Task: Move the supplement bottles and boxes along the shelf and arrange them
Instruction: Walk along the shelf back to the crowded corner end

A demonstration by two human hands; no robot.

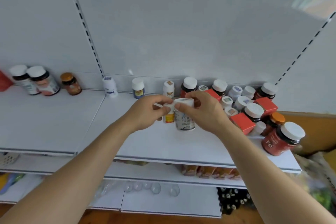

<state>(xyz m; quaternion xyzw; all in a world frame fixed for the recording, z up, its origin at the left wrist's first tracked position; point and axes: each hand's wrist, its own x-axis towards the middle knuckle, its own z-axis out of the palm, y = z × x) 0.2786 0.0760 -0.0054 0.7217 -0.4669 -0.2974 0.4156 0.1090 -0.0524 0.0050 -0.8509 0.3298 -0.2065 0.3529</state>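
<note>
Both hands pinching caps mid-shelf, left hand (148, 112) on small yellow-labelled bottle (168, 114), right hand (203, 110) on white bottle (184, 115); few spaced along back, right-hand cluster (251, 107) unsorted.

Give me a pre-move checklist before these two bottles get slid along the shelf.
1. Left hand holds the small yellow-label bottle by its cap: ok.
2. Right hand holds the larger white bottle by its cap: ok.
3. Both bottles upright: ok.
4. Bottles clear of the shelf surface, or resting on it: cannot tell.
5. Free shelf space to the left of the hands: ok, bare front area; only a back row of bottles there.
6. Room to the right: not ok, crowded with red boxes and bottles.
</note>
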